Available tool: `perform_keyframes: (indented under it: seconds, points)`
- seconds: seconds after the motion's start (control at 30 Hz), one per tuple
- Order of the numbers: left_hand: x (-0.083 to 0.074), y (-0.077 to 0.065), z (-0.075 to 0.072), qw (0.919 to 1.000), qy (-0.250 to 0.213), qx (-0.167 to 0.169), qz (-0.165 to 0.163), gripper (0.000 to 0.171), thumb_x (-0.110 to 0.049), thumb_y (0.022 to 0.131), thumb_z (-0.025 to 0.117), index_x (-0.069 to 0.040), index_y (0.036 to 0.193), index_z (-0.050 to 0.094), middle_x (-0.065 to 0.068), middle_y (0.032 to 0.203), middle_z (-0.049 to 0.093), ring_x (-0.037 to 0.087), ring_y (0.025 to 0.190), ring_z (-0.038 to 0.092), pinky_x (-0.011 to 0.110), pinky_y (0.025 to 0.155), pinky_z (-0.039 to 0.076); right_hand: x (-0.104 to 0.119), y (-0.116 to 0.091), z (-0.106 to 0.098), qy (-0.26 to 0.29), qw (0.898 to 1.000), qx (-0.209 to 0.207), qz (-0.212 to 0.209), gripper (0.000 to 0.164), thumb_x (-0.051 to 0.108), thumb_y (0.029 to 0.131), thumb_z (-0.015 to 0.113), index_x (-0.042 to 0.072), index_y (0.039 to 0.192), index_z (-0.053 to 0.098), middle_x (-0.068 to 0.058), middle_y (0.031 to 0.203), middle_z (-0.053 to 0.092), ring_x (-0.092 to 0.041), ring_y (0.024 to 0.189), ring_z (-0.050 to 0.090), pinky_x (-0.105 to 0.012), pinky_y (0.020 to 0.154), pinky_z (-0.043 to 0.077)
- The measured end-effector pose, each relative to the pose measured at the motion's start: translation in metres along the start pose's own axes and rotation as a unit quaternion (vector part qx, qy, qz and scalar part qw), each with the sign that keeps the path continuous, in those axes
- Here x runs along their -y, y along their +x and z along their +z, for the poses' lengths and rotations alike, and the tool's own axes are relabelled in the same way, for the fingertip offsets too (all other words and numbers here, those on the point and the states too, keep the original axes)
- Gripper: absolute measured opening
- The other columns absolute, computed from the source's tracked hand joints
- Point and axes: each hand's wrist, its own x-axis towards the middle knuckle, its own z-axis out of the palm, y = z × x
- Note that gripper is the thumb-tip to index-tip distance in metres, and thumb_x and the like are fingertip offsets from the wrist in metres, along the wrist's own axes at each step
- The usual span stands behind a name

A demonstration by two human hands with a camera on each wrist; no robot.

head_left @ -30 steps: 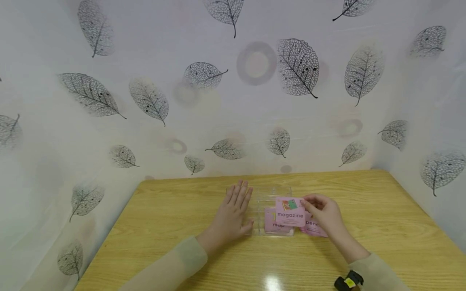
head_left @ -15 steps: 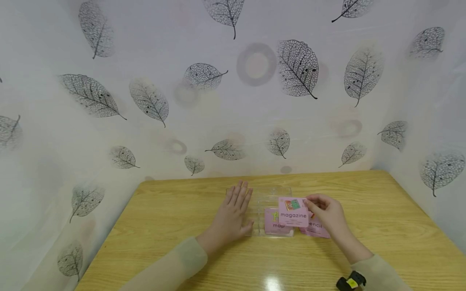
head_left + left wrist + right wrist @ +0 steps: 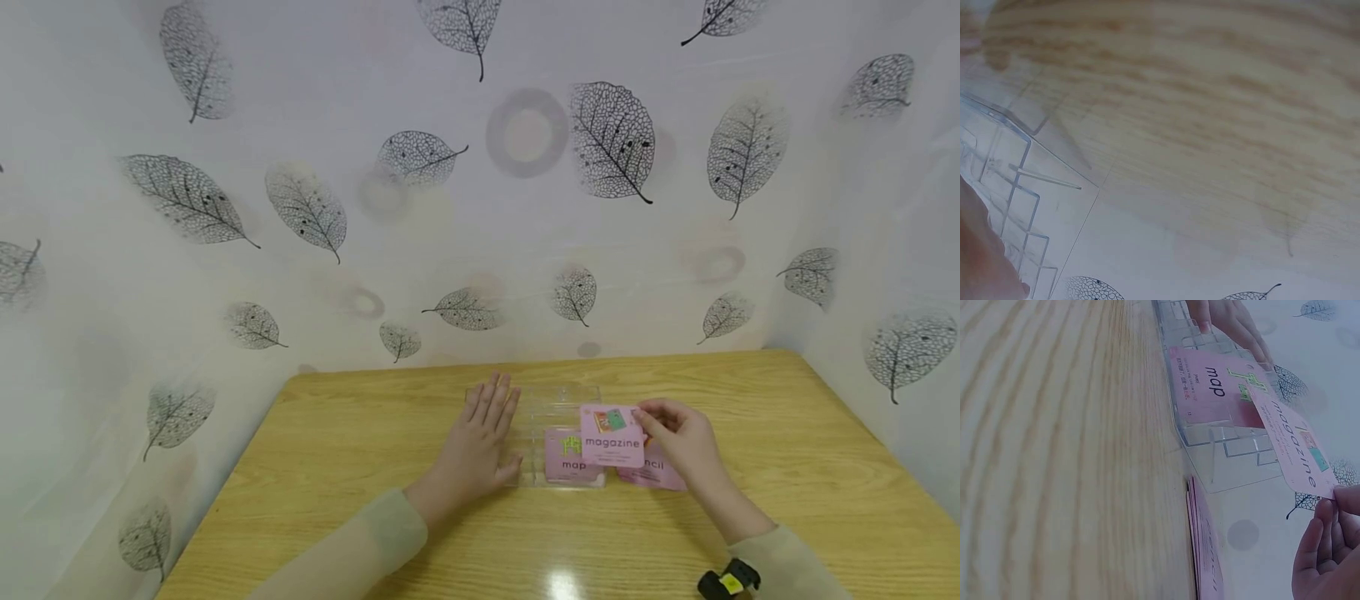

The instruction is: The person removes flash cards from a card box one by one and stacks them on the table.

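Observation:
Between thumb and fingers, my right hand (image 3: 681, 437) pinches the top right corner of a pink "magazine" flash card (image 3: 612, 437). That card hangs over the right edge of a clear plastic stand (image 3: 564, 398) with stepped compartments. A pink "map" flash card (image 3: 572, 458) stands in the front right of the stand, partly covered by the magazine card. My left hand (image 3: 474, 446) lies with straight fingers on the stand's left side. Below the right hand, a small stack of pink flash cards (image 3: 1205, 550), the top one reading "pencil", lies on the table.
The wooden table (image 3: 345, 467) reaches back to a pale wall covering (image 3: 480, 225) printed with leaves. A black strap with a yellow patch (image 3: 729, 582) sits at the right wrist.
My right hand has moved slightly to the right with the magazine card, showing more of the map card. The left hand has stayed in place on the stand.

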Motion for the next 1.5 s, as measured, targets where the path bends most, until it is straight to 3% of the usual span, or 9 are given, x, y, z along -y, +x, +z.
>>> perform_keyframes:
  seconds: [0.13, 0.37, 0.57, 0.83, 1.07, 1.5]
  points:
    - [0.000, 0.000, 0.001, 1.0000, 0.004, -0.003, 0.000, 0.096, -0.067, 0.103, 0.038, -0.002, 0.170, 0.013, 0.022, 0.178, 0.010, 0.038, 0.167, 0.011, 0.046, 0.137, 0.017, -0.001, 0.000, -0.003, 0.004, 1.000, -0.002, 0.001, 0.032, 0.012, 0.104, 0.068, -0.012, 0.125, 0.068, 0.005, 0.091, 0.075, 0.003, 0.076, 0.063, -0.020, 0.067, 0.061]
    - [0.000, -0.001, 0.001, 1.0000, 0.000, -0.009, 0.000, 0.096, -0.067, 0.103, 0.039, -0.002, 0.170, 0.013, 0.022, 0.178, 0.007, 0.038, 0.167, 0.011, 0.046, 0.137, 0.017, -0.005, 0.000, -0.007, -0.006, 1.000, -0.007, -0.006, 0.032, 0.012, 0.104, 0.069, -0.012, 0.124, 0.068, -0.002, 0.096, 0.077, 0.004, 0.078, 0.064, -0.018, 0.070, 0.060]
    - [0.000, 0.000, 0.002, 0.9999, 0.003, -0.014, -0.001, 0.097, -0.067, 0.103, 0.039, -0.002, 0.170, 0.014, 0.022, 0.178, 0.013, 0.038, 0.167, 0.012, 0.046, 0.137, 0.017, -0.008, 0.000, -0.009, -0.002, 1.000, -0.018, -0.013, 0.030, 0.012, 0.104, 0.067, -0.011, 0.122, 0.069, 0.011, 0.090, 0.073, 0.006, 0.078, 0.064, -0.018, 0.072, 0.061]
    - [0.000, 0.000, 0.001, 0.9999, 0.005, -0.013, -0.001, 0.097, -0.068, 0.103, 0.039, -0.002, 0.170, 0.013, 0.022, 0.178, 0.014, 0.038, 0.167, 0.011, 0.046, 0.137, 0.017, -0.009, -0.001, -0.012, 0.009, 1.000, -0.019, -0.004, 0.031, 0.010, 0.104, 0.067, -0.014, 0.124, 0.067, 0.006, 0.093, 0.074, 0.007, 0.077, 0.064, -0.017, 0.072, 0.061]
    - [0.000, 0.000, 0.002, 1.0000, 0.002, -0.006, -0.001, 0.097, -0.067, 0.103, 0.038, -0.003, 0.170, 0.012, 0.022, 0.178, 0.006, 0.038, 0.167, 0.010, 0.046, 0.137, 0.017, -0.009, -0.003, -0.015, 0.011, 1.000, -0.020, 0.000, 0.031, 0.011, 0.105, 0.065, -0.013, 0.124, 0.067, 0.017, 0.090, 0.069, 0.006, 0.081, 0.064, -0.015, 0.075, 0.061]
    - [0.000, 0.001, 0.002, 1.0000, 0.000, -0.002, 0.000, 0.096, -0.067, 0.104, 0.037, -0.002, 0.170, 0.013, 0.023, 0.178, 0.007, 0.038, 0.167, 0.012, 0.046, 0.137, 0.017, -0.011, -0.005, -0.022, -0.001, 0.999, -0.034, 0.012, 0.034, 0.015, 0.106, 0.064, -0.013, 0.125, 0.067, 0.015, 0.091, 0.069, 0.006, 0.080, 0.063, -0.017, 0.073, 0.060]
